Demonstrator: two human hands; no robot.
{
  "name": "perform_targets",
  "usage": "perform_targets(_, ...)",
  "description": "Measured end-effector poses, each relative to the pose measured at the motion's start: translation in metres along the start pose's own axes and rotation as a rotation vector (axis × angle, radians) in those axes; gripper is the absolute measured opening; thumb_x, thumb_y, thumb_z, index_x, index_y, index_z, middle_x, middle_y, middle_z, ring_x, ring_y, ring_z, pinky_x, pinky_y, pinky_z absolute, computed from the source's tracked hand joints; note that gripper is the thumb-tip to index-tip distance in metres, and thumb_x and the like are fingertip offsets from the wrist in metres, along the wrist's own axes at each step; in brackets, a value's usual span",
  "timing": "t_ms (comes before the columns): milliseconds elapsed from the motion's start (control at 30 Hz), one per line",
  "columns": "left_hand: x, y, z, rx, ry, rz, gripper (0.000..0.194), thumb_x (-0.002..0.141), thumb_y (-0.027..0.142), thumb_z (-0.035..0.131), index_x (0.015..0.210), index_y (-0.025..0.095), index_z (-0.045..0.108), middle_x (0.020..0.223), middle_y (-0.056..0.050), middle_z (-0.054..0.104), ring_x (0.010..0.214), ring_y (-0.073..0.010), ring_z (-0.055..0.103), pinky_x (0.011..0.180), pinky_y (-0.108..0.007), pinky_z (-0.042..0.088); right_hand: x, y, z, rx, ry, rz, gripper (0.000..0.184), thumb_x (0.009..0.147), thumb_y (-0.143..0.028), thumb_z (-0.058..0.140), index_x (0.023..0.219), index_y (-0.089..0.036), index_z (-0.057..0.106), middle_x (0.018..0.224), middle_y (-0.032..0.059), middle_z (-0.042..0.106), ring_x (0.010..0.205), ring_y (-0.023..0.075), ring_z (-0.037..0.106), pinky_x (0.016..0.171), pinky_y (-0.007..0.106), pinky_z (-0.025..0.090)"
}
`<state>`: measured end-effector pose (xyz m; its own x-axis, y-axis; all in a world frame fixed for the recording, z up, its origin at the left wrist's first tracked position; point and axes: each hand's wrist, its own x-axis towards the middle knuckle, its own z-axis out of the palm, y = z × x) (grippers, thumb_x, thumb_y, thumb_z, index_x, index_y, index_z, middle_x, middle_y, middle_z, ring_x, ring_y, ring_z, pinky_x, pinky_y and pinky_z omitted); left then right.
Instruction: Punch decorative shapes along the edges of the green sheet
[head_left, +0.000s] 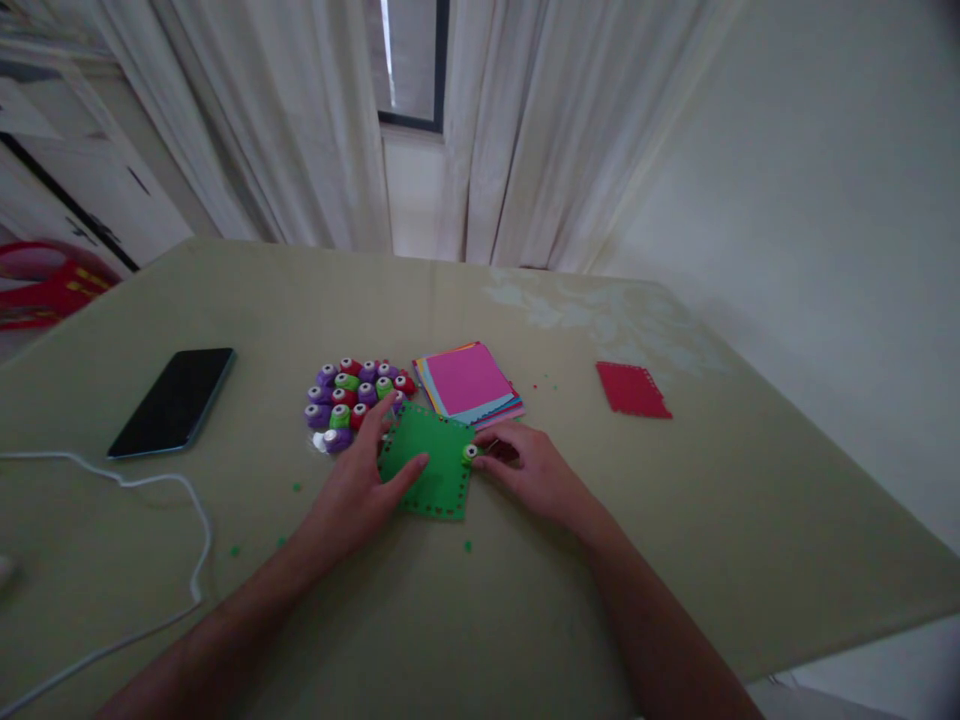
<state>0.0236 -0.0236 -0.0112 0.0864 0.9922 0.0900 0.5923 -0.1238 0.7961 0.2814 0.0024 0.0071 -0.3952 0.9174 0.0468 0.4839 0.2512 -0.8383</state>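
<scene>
My left hand [379,470] grips a square green paper sheet [431,465] by its left side, with the thumb lying on top. Small punched holes run along the sheet's edges. At the sheet's right edge, my right hand [529,465] pinches a small green hole punch [471,453] with a white round top. Just beyond my left hand sits a cluster of small purple, red and green punches [343,396] with white tops. Behind the sheet lies a stack of coloured paper squares [472,380], pink on top.
A red paper square [634,389] with punched edges lies to the right. On the left are a dark tablet [174,400] and a white cable [196,560]. Tiny green paper bits [468,546] are scattered on the table [750,520]. Curtains and a wall stand behind.
</scene>
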Motion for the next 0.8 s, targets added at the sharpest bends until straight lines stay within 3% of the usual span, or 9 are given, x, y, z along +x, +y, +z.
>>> perform_targets(167, -0.005, 0.002, 0.000, 0.357, 0.131, 0.337, 0.042, 0.098, 0.035, 0.064, 0.139, 0.023, 0.062, 0.159, -0.015, 0.050, 0.142, -0.0381, 0.049, 0.116, -0.062, 0.044, 0.000, 0.000, 0.000, 0.029, -0.003, 0.009, 0.015, 0.094, -0.030, 0.075, 0.104, -0.019, 0.075, 0.099, 0.0058, 0.075, 0.085, 0.0190, 0.070, 0.078, 0.032, 0.057)
perform_targets(267, -0.013, 0.006, 0.006, 0.440, 0.013, 0.469, 0.034, 0.100, 0.035, 0.063, 0.132, 0.025, 0.068, 0.147, -0.011, 0.063, 0.131, -0.0342, 0.058, 0.111, -0.057, 0.049, 0.001, 0.001, -0.001, 0.046, -0.006, 0.005, 0.015, 0.094, -0.030, 0.075, 0.105, -0.020, 0.075, 0.102, 0.0062, 0.076, 0.087, 0.0190, 0.071, 0.080, 0.032, 0.057)
perform_targets(433, -0.021, 0.007, 0.015, 0.457, -0.175, 0.507, 0.037, 0.102, 0.037, 0.059, 0.137, 0.028, 0.068, 0.147, -0.010, 0.065, 0.132, -0.0332, 0.060, 0.110, -0.057, 0.050, 0.002, 0.002, 0.000, 0.070, 0.002, 0.010, 0.014, 0.093, -0.025, 0.076, 0.106, -0.020, 0.076, 0.107, 0.0065, 0.076, 0.091, 0.0189, 0.071, 0.083, 0.032, 0.057)
perform_targets(800, -0.020, 0.006, 0.015, 0.437, -0.196, 0.511, 0.036, 0.103, 0.035, 0.058, 0.137, 0.030, 0.068, 0.148, -0.009, 0.064, 0.134, -0.0313, 0.059, 0.113, -0.056, 0.048, 0.003, 0.007, 0.001, 0.105, 0.014, 0.049, 0.015, 0.092, -0.027, 0.077, 0.106, -0.021, 0.076, 0.105, 0.0061, 0.075, 0.089, 0.0191, 0.071, 0.082, 0.032, 0.058)
